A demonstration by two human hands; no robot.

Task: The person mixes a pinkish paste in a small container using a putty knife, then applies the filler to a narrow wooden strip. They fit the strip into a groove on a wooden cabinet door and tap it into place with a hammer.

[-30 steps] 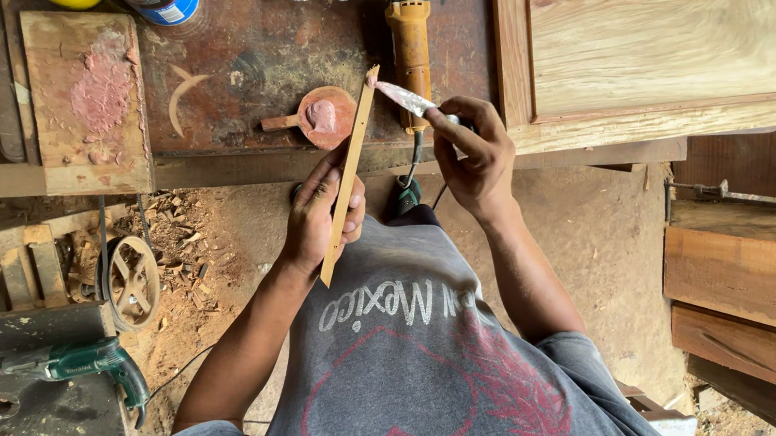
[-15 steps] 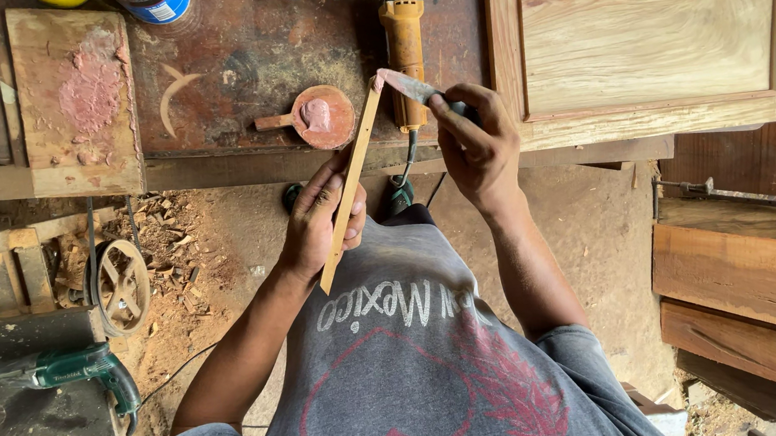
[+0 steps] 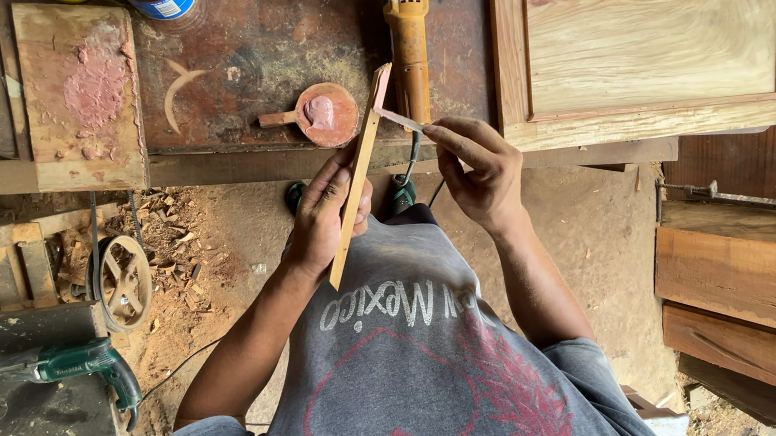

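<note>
A thin wooden strip (image 3: 356,175) is gripped slantwise by the left hand (image 3: 325,217), steadied for filling; a putty knife (image 3: 399,118) is pinched by the right hand (image 3: 478,167), its tip touching the strip's pink-smeared upper end.

Since a second ago I see my right hand (image 3: 480,173) has drawn in toward the thin, pale wooden strip (image 3: 358,168), and the narrow metal-bladed putty knife (image 3: 399,119) it pinches now has its tip right at the strip's upper end, where before it sat further up and right. The strip in my left hand (image 3: 325,220) has tipped a little more upright, its pink-smeared top end nearer the blade.
</note>
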